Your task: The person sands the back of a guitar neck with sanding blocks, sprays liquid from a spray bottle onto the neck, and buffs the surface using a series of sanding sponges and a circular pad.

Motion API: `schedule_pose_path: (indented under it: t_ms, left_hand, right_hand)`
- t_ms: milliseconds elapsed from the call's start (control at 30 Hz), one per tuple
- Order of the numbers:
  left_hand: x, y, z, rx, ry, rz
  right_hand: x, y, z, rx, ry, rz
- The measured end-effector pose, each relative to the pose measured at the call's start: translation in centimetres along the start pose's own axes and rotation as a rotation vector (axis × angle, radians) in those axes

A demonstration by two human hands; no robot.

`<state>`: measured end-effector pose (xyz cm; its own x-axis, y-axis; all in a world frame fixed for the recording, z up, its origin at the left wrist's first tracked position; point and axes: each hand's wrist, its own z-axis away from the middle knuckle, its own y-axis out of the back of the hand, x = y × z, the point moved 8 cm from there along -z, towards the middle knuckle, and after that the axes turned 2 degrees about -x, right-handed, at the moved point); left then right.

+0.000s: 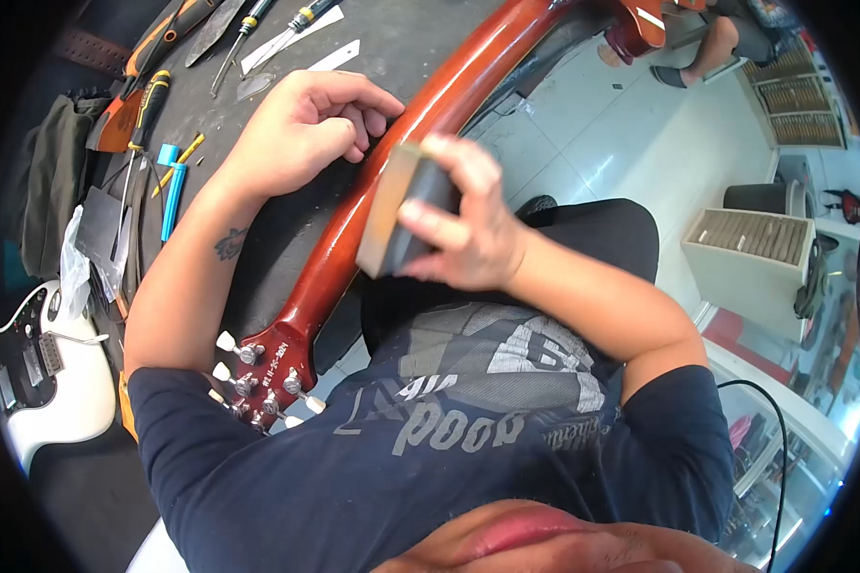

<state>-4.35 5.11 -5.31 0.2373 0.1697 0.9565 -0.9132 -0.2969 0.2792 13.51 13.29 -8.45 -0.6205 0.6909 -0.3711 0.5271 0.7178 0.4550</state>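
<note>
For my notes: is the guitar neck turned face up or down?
The guitar neck is face down: its headstock shows tuner housings and printed number.

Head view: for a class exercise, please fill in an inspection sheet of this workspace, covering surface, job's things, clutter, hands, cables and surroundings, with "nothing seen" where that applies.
Surface: dark benchtop, partly covered by tools.
Job's things: glossy red-brown guitar neck, back side up, headstock at lower left; two-tone block, motion-blurred, at the neck.
Clutter: black-and-yellow screwdriver, blue marker, yellow pencil, plastic bag, white electric guitar.
Hands: left hand loosely curled beside the neck, no held object seen; right hand gripping the block.
Cables: black cable at lower right, ends not visible.
Surroundings: tiled floor, white cabinet, another person's leg.
</note>
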Motion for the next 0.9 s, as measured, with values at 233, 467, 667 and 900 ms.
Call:
schedule_pose_path:
  t_ms: [233,467,667,900]
  left_hand:
    - [0.0,-0.1,-0.1,-0.023,0.009,0.035]
    - [-0.1,-0.3,-0.1,-0.009,0.031,0.078]
    - [0.2,-0.1,-0.1,-0.002,0.044,0.041]
    - [7.0,-3.9,1.8,-0.077,-0.465,-0.817]
  right_hand:
    - [-0.6,-0.1,-2.0,0.049,-0.086,0.039]
    - [6.3,4.1,-2.4,0.264,-0.309,0.140]
    - [5.5,3.4,-0.1,0.117,-0.096,0.249]
    - [7.5,9.3,-4.7,0.413,-0.156,-0.043]
